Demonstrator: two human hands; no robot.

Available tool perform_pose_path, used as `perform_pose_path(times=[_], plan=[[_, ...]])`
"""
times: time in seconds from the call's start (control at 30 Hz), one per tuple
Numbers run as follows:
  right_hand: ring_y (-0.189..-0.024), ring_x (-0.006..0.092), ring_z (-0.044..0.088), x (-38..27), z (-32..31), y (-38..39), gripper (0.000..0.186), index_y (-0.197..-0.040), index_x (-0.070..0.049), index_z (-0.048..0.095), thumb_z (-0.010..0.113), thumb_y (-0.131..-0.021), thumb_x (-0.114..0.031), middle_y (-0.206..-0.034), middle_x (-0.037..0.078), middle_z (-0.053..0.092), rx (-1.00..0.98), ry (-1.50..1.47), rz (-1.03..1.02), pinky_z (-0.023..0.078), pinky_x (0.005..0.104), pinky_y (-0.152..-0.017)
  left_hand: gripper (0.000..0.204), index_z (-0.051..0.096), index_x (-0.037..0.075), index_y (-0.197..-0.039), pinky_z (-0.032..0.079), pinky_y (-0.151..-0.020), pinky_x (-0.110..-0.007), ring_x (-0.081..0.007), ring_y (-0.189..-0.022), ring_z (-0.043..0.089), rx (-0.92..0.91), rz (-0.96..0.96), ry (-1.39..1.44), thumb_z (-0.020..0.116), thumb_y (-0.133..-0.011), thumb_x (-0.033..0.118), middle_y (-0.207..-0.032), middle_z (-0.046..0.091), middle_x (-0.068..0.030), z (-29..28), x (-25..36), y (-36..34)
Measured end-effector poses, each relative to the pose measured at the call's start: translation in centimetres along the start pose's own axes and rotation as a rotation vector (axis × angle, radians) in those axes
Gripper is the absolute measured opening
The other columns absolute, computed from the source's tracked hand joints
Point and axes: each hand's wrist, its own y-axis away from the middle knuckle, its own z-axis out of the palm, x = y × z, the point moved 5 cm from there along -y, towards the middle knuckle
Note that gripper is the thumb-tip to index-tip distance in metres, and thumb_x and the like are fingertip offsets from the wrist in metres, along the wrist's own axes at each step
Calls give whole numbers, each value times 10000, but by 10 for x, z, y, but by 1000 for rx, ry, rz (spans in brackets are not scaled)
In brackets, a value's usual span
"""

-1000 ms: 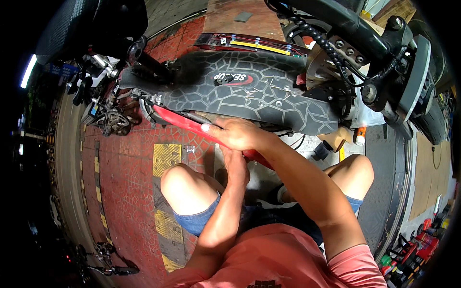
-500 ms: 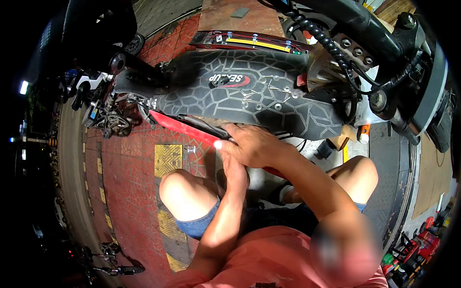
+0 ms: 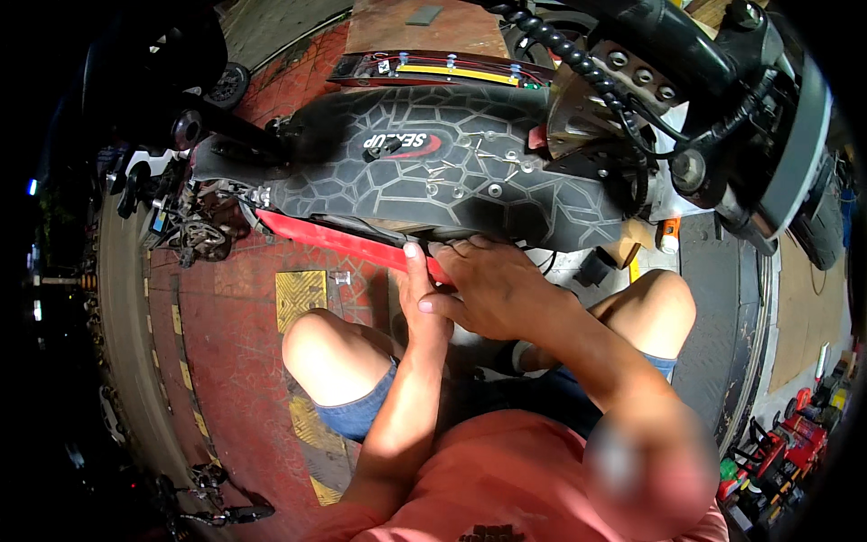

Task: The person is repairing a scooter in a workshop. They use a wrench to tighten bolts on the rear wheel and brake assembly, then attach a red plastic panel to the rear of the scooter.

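Observation:
A long red side panel [image 3: 334,242] lies along the near edge of the scooter's deck [image 3: 334,172], which is black with a grey cracked pattern. My left hand [image 3: 421,303] grips the panel from below, its thumb up against the red face. Beside it, my right hand [image 3: 497,285] bends its fingers over the panel's top edge, thumb reaching toward the left hand. Black cables [image 3: 370,228] run in the gap between panel and deck. Several loose screws [image 3: 440,170] and washers [image 3: 494,190] rest on the deck, with a small black part [image 3: 383,149].
Beyond the deck lies another long strip [image 3: 452,72] with red wires and a yellow bar. The scooter's stem and coiled cable [image 3: 578,59] rise at the upper right. An orange-and-white container [image 3: 669,235] stands by a black cup-like piece [image 3: 594,268]. Tools [image 3: 786,443] lie at lower right.
The view has shifted, and the scooter sits further left in it. My right hand's fingers have spread along the panel's top edge, and my left thumb now shows on the red face.

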Motion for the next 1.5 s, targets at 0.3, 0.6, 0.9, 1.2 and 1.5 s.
perform_pose_path(times=[0.3, 0.6, 0.9, 1.2, 1.5], plan=[[-1156, 374, 638, 10, -19, 51, 475, -1271, 8, 646, 712, -883, -258, -1182, 197, 690, 259, -6, 8, 491, 475, -1015, 604, 573, 99, -1251, 499, -634, -333, -201, -877, 650, 87, -76, 8, 397, -1068, 647, -1067, 690, -47, -19, -16, -15], [-964, 318, 690, 32, -29, 108, 190, -1035, 5, 722, 678, -850, 5, -1045, 155, 722, 799, -116, -76, 544, 398, -856, 559, 573, 75, -1102, 496, -558, -375, -247, -686, 652, 35, -56, 88, 414, -1070, 610, -885, 691, -102, -16, -6, -18], [-1198, 218, 614, 113, 25, 112, 283, -1128, 57, 688, 654, -937, -150, -1190, 145, 716, 571, -1561, 304, 419, 350, -1075, 526, 588, 99, -1164, 489, -611, -377, -257, -811, 675, -40, -90, 262, 521, -1038, 606, -1062, 715, -148, -19, -11, -23], [-1130, 250, 669, 117, 21, 93, 244, -1108, 63, 698, 639, -957, -120, -1238, 197, 711, 404, -1634, 175, 487, 366, -1050, 548, 616, 100, -1132, 585, -931, -550, -320, -1078, 683, -93, -68, 431, 664, -952, 615, -1081, 722, -85, -17, -18, -28], [-960, 229, 716, 130, 23, 89, 195, -1051, 89, 707, 669, -961, -80, -1051, 186, 751, 502, -1777, 224, 559, 328, -924, 632, 644, 68, -1110, 570, -942, -522, -335, -1095, 668, -194, -102, 475, 596, -959, 679, -1125, 708, -153, -12, -13, -40]])
